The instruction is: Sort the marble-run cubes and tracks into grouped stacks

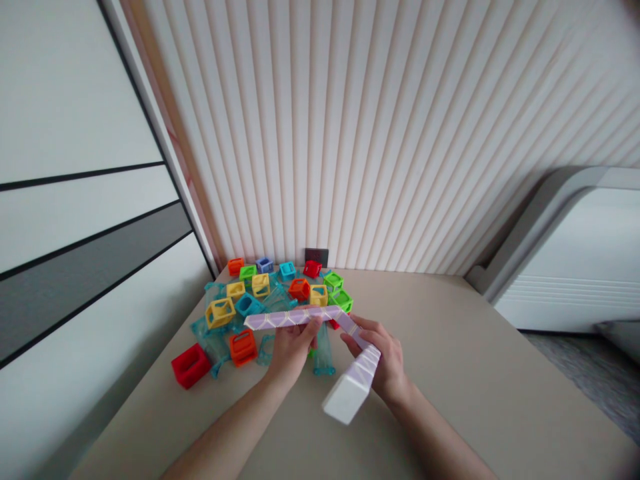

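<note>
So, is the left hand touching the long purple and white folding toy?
Touching. In the head view, the left hand closes its fingers around the purple and white folding toy, with no gap visible.

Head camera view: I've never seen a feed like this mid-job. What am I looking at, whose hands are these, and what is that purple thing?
This one picture comes from a camera worn on a person's head, looking forward and down, so both arms reach in from the bottom edge. There is no machine: just two bare hands. The left hand and the right hand together grip a long folding strip of purple and white segments, bent into an angle; its white end points towards the camera. It is held above a beige table. Behind it lies a pile of small colourful hollow cubes mixed with clear blue-green pieces, and a red block sits apart at the left. A ribbed wall stands behind.
</note>
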{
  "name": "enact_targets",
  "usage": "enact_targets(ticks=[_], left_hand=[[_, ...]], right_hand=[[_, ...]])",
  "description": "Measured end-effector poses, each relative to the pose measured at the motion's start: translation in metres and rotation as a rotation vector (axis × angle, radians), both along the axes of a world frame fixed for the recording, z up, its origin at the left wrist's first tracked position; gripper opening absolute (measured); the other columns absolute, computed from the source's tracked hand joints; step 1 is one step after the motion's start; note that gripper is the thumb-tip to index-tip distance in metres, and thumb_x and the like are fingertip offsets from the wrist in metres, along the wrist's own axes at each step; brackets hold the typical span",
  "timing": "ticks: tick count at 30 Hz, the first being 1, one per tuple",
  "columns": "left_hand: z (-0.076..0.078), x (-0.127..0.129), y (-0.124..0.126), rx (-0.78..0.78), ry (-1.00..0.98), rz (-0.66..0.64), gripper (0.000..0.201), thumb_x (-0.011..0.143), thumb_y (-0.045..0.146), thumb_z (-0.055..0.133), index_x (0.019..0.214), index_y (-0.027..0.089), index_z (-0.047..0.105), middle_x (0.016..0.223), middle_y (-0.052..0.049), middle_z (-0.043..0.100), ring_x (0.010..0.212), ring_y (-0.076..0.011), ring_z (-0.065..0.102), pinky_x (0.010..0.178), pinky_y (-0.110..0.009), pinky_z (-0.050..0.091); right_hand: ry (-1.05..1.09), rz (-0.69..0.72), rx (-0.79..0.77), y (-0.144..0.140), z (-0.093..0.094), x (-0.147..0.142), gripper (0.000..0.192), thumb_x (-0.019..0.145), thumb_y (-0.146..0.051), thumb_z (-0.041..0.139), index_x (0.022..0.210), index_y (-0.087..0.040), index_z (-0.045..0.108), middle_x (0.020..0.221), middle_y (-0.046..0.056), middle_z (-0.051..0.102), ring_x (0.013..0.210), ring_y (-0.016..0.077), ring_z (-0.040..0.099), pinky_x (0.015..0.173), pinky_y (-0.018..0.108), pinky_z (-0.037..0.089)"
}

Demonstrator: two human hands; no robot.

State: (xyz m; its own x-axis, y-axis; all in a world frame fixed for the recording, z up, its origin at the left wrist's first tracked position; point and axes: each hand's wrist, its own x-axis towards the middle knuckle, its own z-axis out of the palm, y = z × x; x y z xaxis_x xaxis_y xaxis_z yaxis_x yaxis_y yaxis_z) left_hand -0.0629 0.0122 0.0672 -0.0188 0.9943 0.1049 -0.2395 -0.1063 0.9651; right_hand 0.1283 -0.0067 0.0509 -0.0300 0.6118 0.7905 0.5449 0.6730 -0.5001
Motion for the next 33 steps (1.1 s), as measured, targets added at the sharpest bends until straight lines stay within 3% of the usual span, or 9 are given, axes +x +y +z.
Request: enact_targets(ticks=[3, 6, 7, 11, 16, 20, 25, 30, 33], left_hand=[[-0.003, 0.0, -0.002, 0.033, -0.004, -0.082, 0.048, 0.082, 0.052, 0.074, 0.117, 0.021, 0.063, 0.063, 0.002, 0.065, 0.046, -0.0108, 0.051, 0.041, -0.02, 0.033], [-0.007, -0.001, -0.007, 0.124, 0.005, -0.155, 0.055, 0.089, 0.049, 0.068, 0.135, 0.023, 0.054, 0.102, -0.008, 0.073, 0.063, -0.013, 0.063, 0.046, -0.02, 0.042], [-0.007, -0.001, -0.008, 0.147, 0.02, -0.181, 0.055, 0.091, 0.048, 0.066, 0.138, 0.023, 0.052, 0.106, -0.009, 0.073, 0.066, -0.0133, 0.064, 0.048, -0.021, 0.044], [-0.002, -0.002, -0.014, 0.15, 0.115, -0.268, 0.051, 0.094, 0.047, 0.062, 0.136, 0.02, 0.056, 0.088, -0.006, 0.073, 0.064, -0.0137, 0.062, 0.055, -0.023, 0.05], [0.009, 0.003, -0.015, 0.068, 0.164, -0.264, 0.049, 0.091, 0.054, 0.061, 0.12, 0.015, 0.065, 0.077, -0.005, 0.072, 0.062, -0.0176, 0.068, 0.051, -0.024, 0.049], [0.01, 0.006, -0.015, 0.0, 0.165, -0.18, 0.053, 0.087, 0.058, 0.064, 0.113, 0.012, 0.066, 0.064, -0.003, 0.07, 0.05, -0.0189, 0.068, 0.043, -0.023, 0.044], [0.003, 0.006, -0.015, -0.028, 0.163, -0.155, 0.053, 0.085, 0.058, 0.066, 0.113, 0.014, 0.067, 0.064, -0.003, 0.07, 0.046, -0.0187, 0.067, 0.041, -0.023, 0.043], [-0.002, 0.004, -0.011, -0.02, 0.236, -0.077, 0.048, 0.085, 0.058, 0.064, 0.107, 0.015, 0.069, 0.071, -0.004, 0.072, 0.039, -0.0149, 0.061, 0.038, -0.023, 0.041], [-0.001, 0.003, -0.01, -0.027, 0.282, -0.099, 0.044, 0.085, 0.056, 0.065, 0.101, 0.015, 0.07, 0.058, -0.001, 0.067, 0.039, -0.0155, 0.059, 0.039, -0.023, 0.041]], right_hand=[[0.111, 0.035, -0.058, 0.0, 0.0, -0.006, 0.022, 0.083, -0.024, 0.079, 0.099, -0.029, 0.064, 0.106, 0.007, 0.078, 0.083, 0.024, 0.077, 0.07, 0.037, 0.062], [0.355, 0.134, -0.241, -0.001, 0.004, -0.014, 0.018, 0.09, -0.037, 0.071, 0.099, -0.025, 0.061, 0.096, 0.007, 0.077, 0.06, 0.0171, 0.071, 0.054, 0.029, 0.058], [0.445, 0.175, -0.316, -0.001, 0.007, -0.017, 0.02, 0.091, -0.04, 0.068, 0.099, -0.024, 0.06, 0.092, 0.006, 0.076, 0.052, 0.0138, 0.066, 0.048, 0.026, 0.055], [0.658, 0.271, -0.543, 0.0, 0.018, -0.023, 0.034, 0.087, -0.05, 0.071, 0.097, -0.021, 0.056, 0.076, -0.001, 0.069, 0.04, 0.0087, 0.057, 0.038, 0.02, 0.046], [0.749, 0.263, -0.663, 0.002, 0.021, -0.023, 0.043, 0.083, -0.054, 0.074, 0.1, -0.022, 0.052, 0.064, -0.005, 0.063, 0.034, 0.0093, 0.054, 0.033, 0.019, 0.041], [0.714, 0.287, -0.63, 0.0, 0.018, -0.025, 0.042, 0.083, -0.05, 0.076, 0.101, -0.022, 0.051, 0.072, -0.002, 0.069, 0.04, 0.0119, 0.061, 0.038, 0.021, 0.048], [0.621, 0.232, -0.565, -0.001, 0.011, -0.023, 0.036, 0.084, -0.047, 0.075, 0.099, -0.022, 0.053, 0.082, 0.002, 0.074, 0.045, 0.0133, 0.065, 0.044, 0.024, 0.053], [0.316, 0.108, -0.53, -0.004, -0.009, -0.016, 0.036, 0.078, -0.044, 0.081, 0.097, -0.021, 0.061, 0.071, 0.002, 0.073, 0.053, 0.0176, 0.068, 0.05, 0.027, 0.056], [0.341, 0.123, -0.554, -0.004, -0.008, -0.017, 0.035, 0.081, -0.046, 0.079, 0.099, -0.021, 0.061, 0.072, 0.002, 0.073, 0.052, 0.0165, 0.068, 0.048, 0.026, 0.055]])
